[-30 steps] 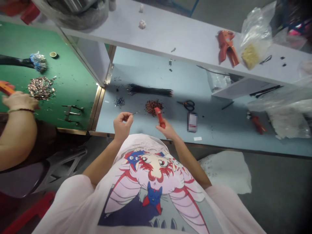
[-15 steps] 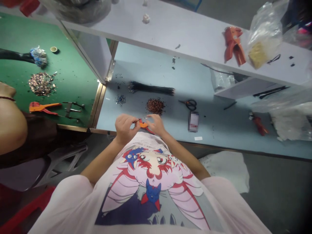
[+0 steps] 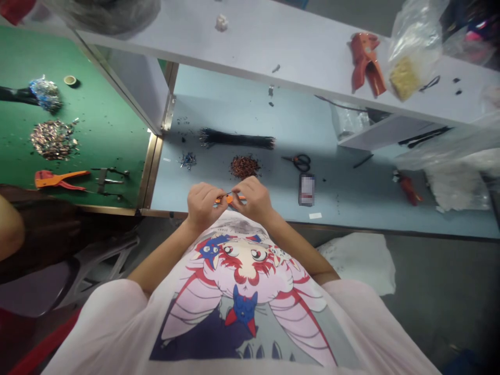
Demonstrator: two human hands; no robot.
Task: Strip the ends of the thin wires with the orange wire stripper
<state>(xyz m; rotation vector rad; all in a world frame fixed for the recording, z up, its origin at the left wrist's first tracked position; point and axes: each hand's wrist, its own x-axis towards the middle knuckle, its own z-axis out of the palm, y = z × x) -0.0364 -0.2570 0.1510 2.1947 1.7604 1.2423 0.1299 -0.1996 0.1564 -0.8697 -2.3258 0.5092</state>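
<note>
My left hand [image 3: 203, 204] and my right hand [image 3: 252, 198] are pressed close together at the near edge of the blue table [image 3: 250, 130]. Between them they grip a small orange hand tool [image 3: 228, 199], of which only the middle shows. My left fingers pinch a thin wire piece at the tool's tip; the wire is mostly hidden by the fingers. Just beyond my hands lies a small reddish-brown pile of metal parts [image 3: 244, 166]. A bundle of black wires [image 3: 236, 139] lies behind that, and a tiny cluster of finished pieces [image 3: 188, 160] sits to the left.
Black scissors [image 3: 300, 162] and a phone [image 3: 307, 189] lie right of the pile. An orange tool [image 3: 366, 61] and a plastic bag [image 3: 414, 54] rest on the white shelf [image 3: 250, 47]. On the green table [image 3: 101, 125] at left are another orange tool [image 3: 57, 178], pliers [image 3: 109, 177] and a parts heap [image 3: 52, 138]. A co-worker's arm [image 3: 8, 229] is at the left edge.
My right hand brought the orange tool back from the parts pile to meet my left hand. The co-worker's hand has drawn away, leaving an orange tool lying on the green table.
</note>
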